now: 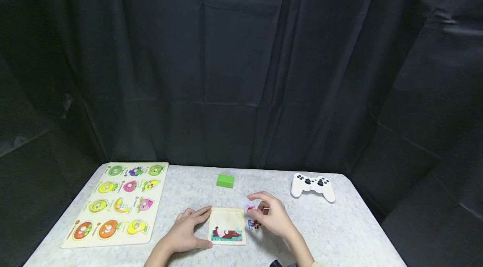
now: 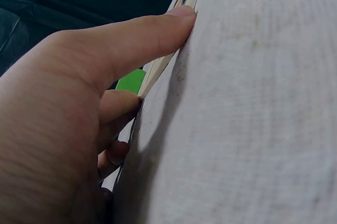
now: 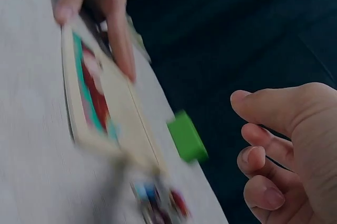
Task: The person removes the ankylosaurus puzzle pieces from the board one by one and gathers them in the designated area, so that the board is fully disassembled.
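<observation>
A small square wooden puzzle tray [image 1: 227, 218] lies flat on the table, with brown, pink and teal picture pieces [image 1: 226, 234] along its near side. My left hand [image 1: 185, 232] holds the tray by its left side, thumb at the near corner and index finger at the far corner. To the right of the tray lie loose picture pieces [image 1: 254, 224], partly covered in the head view by my right hand [image 1: 277, 216]. That hand hovers above them, fingers loosely bent; the right wrist view shows nothing between thumb and fingers.
Behind the tray sits a green block [image 1: 225, 181]. A white game controller [image 1: 312, 187] lies at the back right. On the left is a large fruit puzzle board [image 1: 130, 239]. Black curtain [image 1: 226, 70] hangs behind the table.
</observation>
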A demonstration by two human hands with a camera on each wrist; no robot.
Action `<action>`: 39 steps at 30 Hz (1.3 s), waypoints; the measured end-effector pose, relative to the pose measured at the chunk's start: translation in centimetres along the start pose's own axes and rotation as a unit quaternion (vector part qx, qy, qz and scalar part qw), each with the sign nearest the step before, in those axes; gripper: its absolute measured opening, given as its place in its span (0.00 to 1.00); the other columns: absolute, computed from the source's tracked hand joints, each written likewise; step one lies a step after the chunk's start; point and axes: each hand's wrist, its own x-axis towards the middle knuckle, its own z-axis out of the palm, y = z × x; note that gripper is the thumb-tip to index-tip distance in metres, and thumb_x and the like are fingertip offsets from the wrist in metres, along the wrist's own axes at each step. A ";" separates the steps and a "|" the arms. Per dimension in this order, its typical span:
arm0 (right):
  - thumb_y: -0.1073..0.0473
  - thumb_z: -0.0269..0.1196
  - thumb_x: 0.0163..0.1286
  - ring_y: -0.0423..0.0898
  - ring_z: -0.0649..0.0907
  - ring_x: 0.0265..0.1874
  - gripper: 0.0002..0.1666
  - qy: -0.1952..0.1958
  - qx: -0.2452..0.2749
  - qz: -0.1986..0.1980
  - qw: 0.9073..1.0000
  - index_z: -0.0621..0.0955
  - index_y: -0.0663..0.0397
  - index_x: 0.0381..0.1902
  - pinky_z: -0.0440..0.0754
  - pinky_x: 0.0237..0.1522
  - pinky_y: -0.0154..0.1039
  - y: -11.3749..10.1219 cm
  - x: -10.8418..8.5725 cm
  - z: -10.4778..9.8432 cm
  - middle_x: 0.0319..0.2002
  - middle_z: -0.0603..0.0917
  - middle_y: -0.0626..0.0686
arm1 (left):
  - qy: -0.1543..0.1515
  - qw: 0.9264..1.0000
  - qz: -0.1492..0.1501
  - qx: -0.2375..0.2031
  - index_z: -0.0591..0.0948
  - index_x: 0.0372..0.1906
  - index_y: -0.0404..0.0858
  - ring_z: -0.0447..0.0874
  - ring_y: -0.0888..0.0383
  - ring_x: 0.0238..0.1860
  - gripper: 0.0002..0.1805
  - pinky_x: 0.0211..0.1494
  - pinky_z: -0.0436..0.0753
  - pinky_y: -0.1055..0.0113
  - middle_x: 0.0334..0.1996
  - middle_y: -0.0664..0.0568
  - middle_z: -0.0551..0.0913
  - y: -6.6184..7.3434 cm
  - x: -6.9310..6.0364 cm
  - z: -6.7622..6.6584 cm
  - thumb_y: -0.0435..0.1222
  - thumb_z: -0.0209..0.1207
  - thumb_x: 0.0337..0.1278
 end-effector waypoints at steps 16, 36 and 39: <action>0.64 0.72 0.69 0.31 0.78 0.24 0.19 -0.095 0.056 0.028 0.993 0.86 0.63 0.57 0.73 0.25 0.27 -2.5 0.8 7.0 0.43 0.86 0.59 | 0.010 1.000 0.002 0.021 0.77 0.75 0.42 0.66 0.65 0.47 0.54 0.49 0.68 0.62 0.77 0.56 0.74 0.3 0.1 0.1 0.59 0.80 0.38; 0.64 0.75 0.66 0.28 0.73 0.26 0.14 -0.118 -0.033 0.022 0.992 0.91 0.58 0.49 0.74 0.30 0.27 -1.0 -0.4 8.5 0.32 0.80 0.43 | -0.001 1.000 0.000 0.007 0.77 0.75 0.40 0.65 0.66 0.44 0.54 0.48 0.66 0.62 0.77 0.55 0.73 0.3 0.0 0.0 0.59 0.79 0.41; 0.63 0.75 0.66 0.28 0.73 0.25 0.14 -0.121 -0.036 0.020 0.992 0.91 0.57 0.49 0.74 0.30 0.28 -1.0 -0.3 8.5 0.33 0.79 0.43 | -0.001 1.000 0.002 0.008 0.76 0.75 0.40 0.65 0.66 0.44 0.54 0.47 0.66 0.62 0.78 0.55 0.73 0.2 0.1 -0.1 0.59 0.79 0.41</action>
